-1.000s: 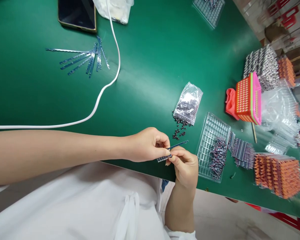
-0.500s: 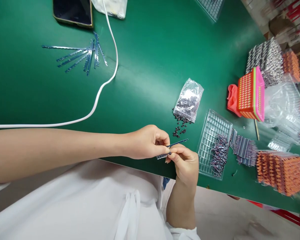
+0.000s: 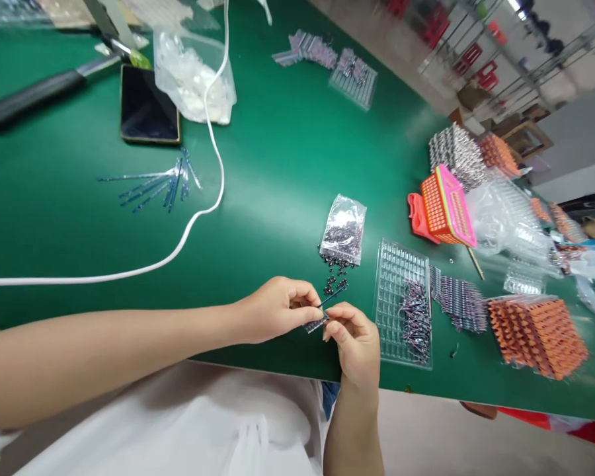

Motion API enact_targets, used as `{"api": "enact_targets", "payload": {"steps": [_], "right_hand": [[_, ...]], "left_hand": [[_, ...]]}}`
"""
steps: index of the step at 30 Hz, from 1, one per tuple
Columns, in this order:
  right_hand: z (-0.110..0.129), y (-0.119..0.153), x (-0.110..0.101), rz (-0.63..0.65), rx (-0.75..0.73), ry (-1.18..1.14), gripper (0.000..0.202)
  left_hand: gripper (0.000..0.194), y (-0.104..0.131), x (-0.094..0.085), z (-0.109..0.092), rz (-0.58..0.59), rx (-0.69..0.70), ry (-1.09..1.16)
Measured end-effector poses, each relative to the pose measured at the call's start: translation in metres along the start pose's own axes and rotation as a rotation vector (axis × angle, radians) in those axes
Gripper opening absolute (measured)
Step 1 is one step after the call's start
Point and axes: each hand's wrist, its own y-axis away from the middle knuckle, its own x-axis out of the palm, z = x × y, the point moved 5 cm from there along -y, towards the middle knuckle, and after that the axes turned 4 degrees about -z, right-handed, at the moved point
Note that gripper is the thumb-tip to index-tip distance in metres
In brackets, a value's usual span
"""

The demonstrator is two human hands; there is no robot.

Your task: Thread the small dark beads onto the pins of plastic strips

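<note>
My left hand [image 3: 282,307] is closed, thumb against fingers, on thin dark blue metal strips [image 3: 316,323] near the table's front edge. One strip [image 3: 334,295] sticks out beyond its fingertips, up and to the right. Close against their right end is my right hand [image 3: 359,344], its thumb and fingers bent together; whatever they pinch is too small to make out. Just beyond the hands lie loose dark beads [image 3: 334,281], spilled at the mouth of a clear plastic bag [image 3: 344,228] of the same beads. More blue strips [image 3: 166,185] lie fanned out at the left.
Right of my hands is a clear tray [image 3: 389,297] partly filled with thin dark pieces, then orange stacks [image 3: 535,334] and a pink-orange basket [image 3: 443,205]. A white cable [image 3: 191,228] crosses the left side, near a phone [image 3: 149,109] and a black-handled tool [image 3: 34,96].
The view has tilted up, showing more of the table's far side. Both hands stay together at the strips; the right thumb and forefinger look slightly farther apart.
</note>
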Motion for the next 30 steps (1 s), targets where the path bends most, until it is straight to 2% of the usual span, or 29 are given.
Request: {"api": "enact_targets", "payload": {"steps": [7,10,13,16,21,24,27,30], "right_hand": [[0.004,0.002,0.004,-0.063,-0.107,0.194,0.016],[0.005,0.001,0.006,-0.111,-0.149,0.212,0.016],[0.009,0.000,0.007,-0.141,-0.175,0.187,0.015],[0.011,0.001,0.010,-0.119,-0.165,0.115,0.019],[0.006,0.000,0.013,-0.034,-0.067,-0.049,0.034],[0.006,0.003,0.015,-0.014,-0.043,-0.061,0.035],[0.012,0.012,0.013,-0.005,-0.075,0.044,0.024],[0.029,0.019,-0.007,-0.022,-0.202,0.340,0.009]], "left_hand": [[0.017,0.003,0.005,0.004,0.020,0.048,-0.153],[0.024,0.001,0.003,0.007,0.014,0.035,-0.133],[0.029,-0.001,0.000,0.008,0.005,0.063,-0.260],[0.033,0.000,-0.001,0.006,0.003,0.108,-0.334],[0.038,0.004,0.000,-0.007,0.015,0.207,-0.426],[0.038,0.006,0.002,-0.011,0.067,0.230,-0.455],[0.036,0.007,0.006,-0.009,0.173,0.233,-0.464],[0.036,0.005,0.006,-0.003,0.202,0.186,-0.436]]}}
